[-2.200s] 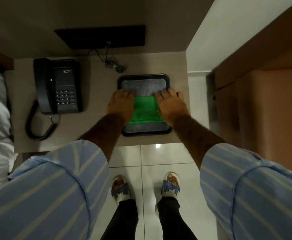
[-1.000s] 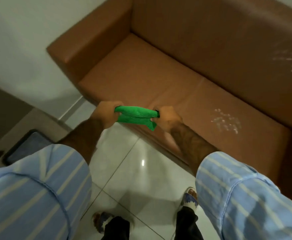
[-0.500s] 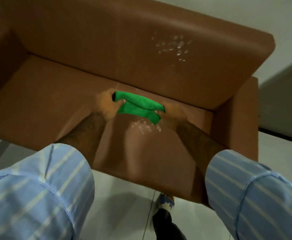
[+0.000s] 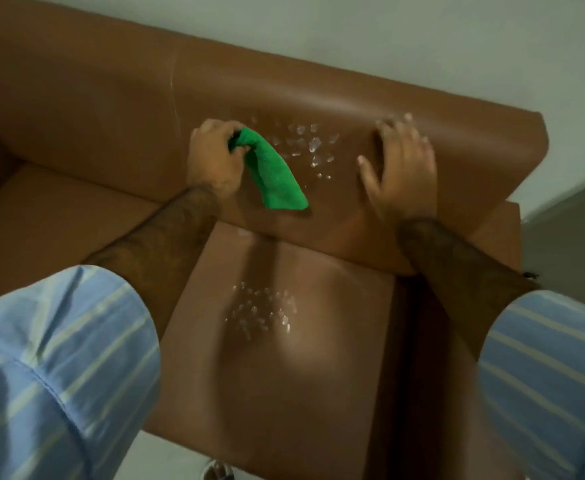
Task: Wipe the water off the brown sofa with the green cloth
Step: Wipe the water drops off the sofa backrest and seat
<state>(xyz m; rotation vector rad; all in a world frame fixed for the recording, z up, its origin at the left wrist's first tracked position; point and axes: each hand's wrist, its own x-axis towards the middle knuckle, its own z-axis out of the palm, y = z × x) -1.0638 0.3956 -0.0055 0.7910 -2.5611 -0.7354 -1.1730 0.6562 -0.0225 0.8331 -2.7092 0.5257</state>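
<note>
The brown sofa (image 4: 76, 98) fills most of the view. My left hand (image 4: 213, 157) is shut on the top of the green cloth (image 4: 275, 176), which hangs down against the backrest. Just right of the cloth, a patch of water drops on the backrest (image 4: 313, 143) glistens. My right hand (image 4: 400, 164) lies flat with spread fingers on the backrest, to the right of those drops, and holds nothing. A second patch of water drops on the seat cushion (image 4: 261, 311) sits lower, between my forearms.
A pale wall (image 4: 388, 32) rises behind the sofa. The sofa's right armrest (image 4: 491, 233) is beside my right forearm. Light floor (image 4: 166, 459) shows below the seat's front edge, with a sandalled foot (image 4: 218, 471) at the bottom.
I carried the cloth from the tray on the table to the sofa. My right hand has let go of it and pressed on the backrest; my left hand lifted it to the backrest drops.
</note>
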